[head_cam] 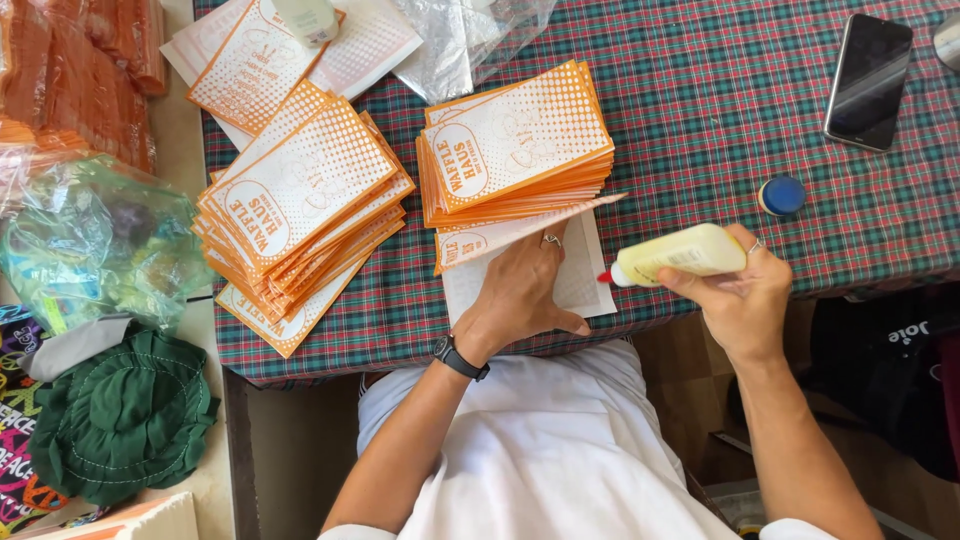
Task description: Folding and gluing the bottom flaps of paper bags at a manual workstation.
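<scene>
My left hand (pixel 525 290) lies flat on an unfolded white paper bag (pixel 590 280) at the table's near edge, holding its orange-printed flap (pixel 500 235) folded up. A black watch is on that wrist. My right hand (pixel 735 290) grips a pale yellow glue bottle (pixel 680 253) held sideways, its red tip (pixel 604 277) at the bag's right edge. Just behind the bag stands a neat stack of orange-and-white printed paper bags (pixel 515 145).
A fanned pile of the same bags (pixel 300 215) lies to the left, more sheets (pixel 270 55) behind it. On the plaid tablecloth (pixel 720 90) are a blue bottle cap (pixel 781 195), a dark phone (pixel 868 80) and clear plastic wrap (pixel 460 35). A green cloth (pixel 120 415) and plastic bag (pixel 95 245) sit at left.
</scene>
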